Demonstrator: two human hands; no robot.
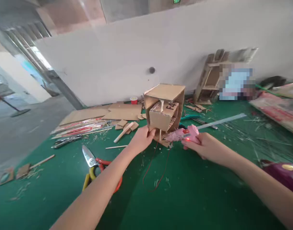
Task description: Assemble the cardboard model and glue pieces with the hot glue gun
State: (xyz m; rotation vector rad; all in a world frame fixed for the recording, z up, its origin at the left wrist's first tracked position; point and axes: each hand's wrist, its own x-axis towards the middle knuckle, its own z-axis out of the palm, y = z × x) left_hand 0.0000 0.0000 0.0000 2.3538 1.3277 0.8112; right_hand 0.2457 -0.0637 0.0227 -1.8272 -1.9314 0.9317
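Observation:
In the middle of the head view stands an open-sided cardboard box (171, 91), with a smaller cardboard box (160, 120) inside it. My left hand (142, 140) grips the lower left edge of the larger box. A pink hot glue gun (182, 134) is in my right hand (205, 145), its small red light lit. The gun's nozzle points left at the base of the box, near a thin wooden stick (160, 134); whether it touches cannot be told. From the gun's back sticks out a long translucent glue stick (222, 120). Thin red wires (150, 164) trail from the box's base.
Scissors (90, 159) with red and yellow handles lie left of my forearm. Behind them are cardboard sheets (124, 111), cardboard scraps and pliers (67, 140). A cardboard frame (209, 78) leans on the wall. A purple object (283, 174) sits at the right edge of the green table (185, 198).

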